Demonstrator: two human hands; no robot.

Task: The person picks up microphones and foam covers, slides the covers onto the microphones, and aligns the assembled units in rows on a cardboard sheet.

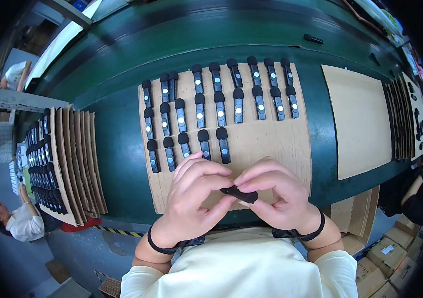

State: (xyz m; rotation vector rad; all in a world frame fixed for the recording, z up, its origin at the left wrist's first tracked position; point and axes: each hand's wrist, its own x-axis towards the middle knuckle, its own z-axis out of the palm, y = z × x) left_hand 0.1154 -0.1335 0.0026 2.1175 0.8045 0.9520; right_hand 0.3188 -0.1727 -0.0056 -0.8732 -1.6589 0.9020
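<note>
Between the fingertips of my left hand (196,193) and my right hand (276,191) is a small black clip-on microphone (239,193) with a foam tip, lying nearly level. Both hands pinch it, one at each end, above the near edge of a cardboard sheet (266,144). On that sheet lie rows of similar black microphones (220,110), foam ends pointing away from me, most with a pale round spot on the body. The nearest row is shorter and ends with one microphone (223,146) just beyond my left hand. My fingers cover part of the held piece.
At left stands a stack of cardboard sheets (80,164) topped with more microphones. On the right lie a bare cardboard sheet (362,124) and another stack (401,116) bearing black parts. A loose black piece (313,38) rests on the green table (122,149). Another person (23,218) is at far left.
</note>
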